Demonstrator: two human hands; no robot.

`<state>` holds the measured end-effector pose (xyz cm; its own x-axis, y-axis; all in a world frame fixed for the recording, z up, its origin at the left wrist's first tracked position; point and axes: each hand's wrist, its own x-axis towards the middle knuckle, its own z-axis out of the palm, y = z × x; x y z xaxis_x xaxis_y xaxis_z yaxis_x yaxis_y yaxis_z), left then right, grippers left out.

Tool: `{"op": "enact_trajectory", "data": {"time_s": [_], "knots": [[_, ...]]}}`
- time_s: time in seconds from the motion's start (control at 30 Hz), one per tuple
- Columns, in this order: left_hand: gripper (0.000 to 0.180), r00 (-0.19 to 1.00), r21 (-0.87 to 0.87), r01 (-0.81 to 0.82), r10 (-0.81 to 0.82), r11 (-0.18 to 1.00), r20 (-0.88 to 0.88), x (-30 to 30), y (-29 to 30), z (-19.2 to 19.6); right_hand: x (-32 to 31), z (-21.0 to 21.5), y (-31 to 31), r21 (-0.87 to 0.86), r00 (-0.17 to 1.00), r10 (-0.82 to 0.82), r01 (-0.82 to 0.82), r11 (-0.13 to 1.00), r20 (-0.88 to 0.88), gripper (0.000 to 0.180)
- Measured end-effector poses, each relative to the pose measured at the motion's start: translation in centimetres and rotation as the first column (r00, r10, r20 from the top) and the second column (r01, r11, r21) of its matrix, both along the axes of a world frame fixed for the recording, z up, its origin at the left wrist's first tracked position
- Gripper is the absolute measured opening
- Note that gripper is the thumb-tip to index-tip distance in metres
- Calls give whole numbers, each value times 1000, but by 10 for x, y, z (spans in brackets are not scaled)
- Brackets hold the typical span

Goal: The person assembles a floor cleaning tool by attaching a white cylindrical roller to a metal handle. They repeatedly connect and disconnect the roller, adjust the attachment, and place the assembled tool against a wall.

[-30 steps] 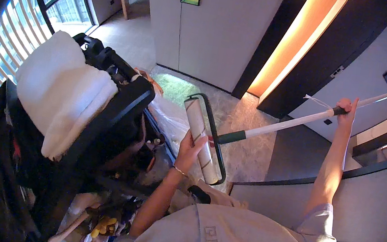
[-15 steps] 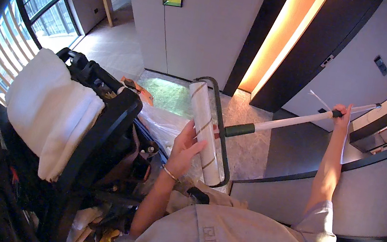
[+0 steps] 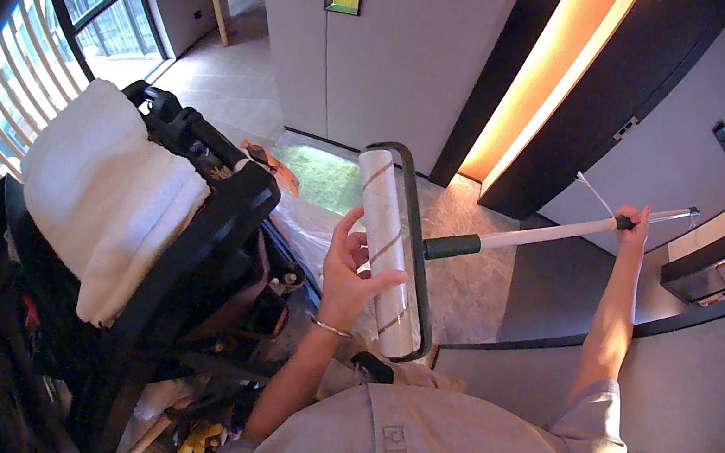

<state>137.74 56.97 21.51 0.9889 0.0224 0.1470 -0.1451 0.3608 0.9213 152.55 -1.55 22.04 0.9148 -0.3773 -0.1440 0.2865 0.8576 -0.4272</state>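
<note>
A long-handled sticky roller slants in front of me, its white roll [image 3: 385,249] marked by brown diagonal lines and held in a dark curved frame. My right hand [image 3: 633,225], out at the far right, is closed round the dark grip on its pale pole [image 3: 549,236]. A thin white cord [image 3: 594,194] hangs by that hand. Beside the roll is my left hand [image 3: 352,267], with a bracelet at the wrist. Its thumb reaches across the roll's surface, while the other fingers are apart and half bent at the left edge.
On my left stands a black cart [image 3: 188,266] with a folded white towel [image 3: 110,189] on top. A clear plastic bag [image 3: 301,227] and an orange item [image 3: 273,166] lie past it. A curved grey panel [image 3: 685,387] is at the right, and walls with lit niches stand ahead.
My left fingers have come out from behind the roll and bent at its left side; the thumb now stretches further across it. My right hand keeps its hold. The view has shifted slightly.
</note>
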Motion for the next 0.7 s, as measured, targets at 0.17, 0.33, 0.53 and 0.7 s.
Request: {"op": "enact_trajectory", "data": {"time_s": [0.17,0.33,0.53,0.7], "knots": [[84,999,115,19,-14,993,-45,-6,2,4,5,-21,4,-153,994,-60,46,987,-93,41],[73,987,-24,160,-161,987,-30,-12,9,14,14,-107,13,-191,907,-243,185,964,-345,30],[45,999,299,23,-32,954,25,-20,18,57,-36,-269,36,-306,908,-18,-123,944,-419,16],[47,997,655,-5,-47,756,62,-41,14,74,-90,-367,188,-33,677,245,-370,929,-694,16]]}}
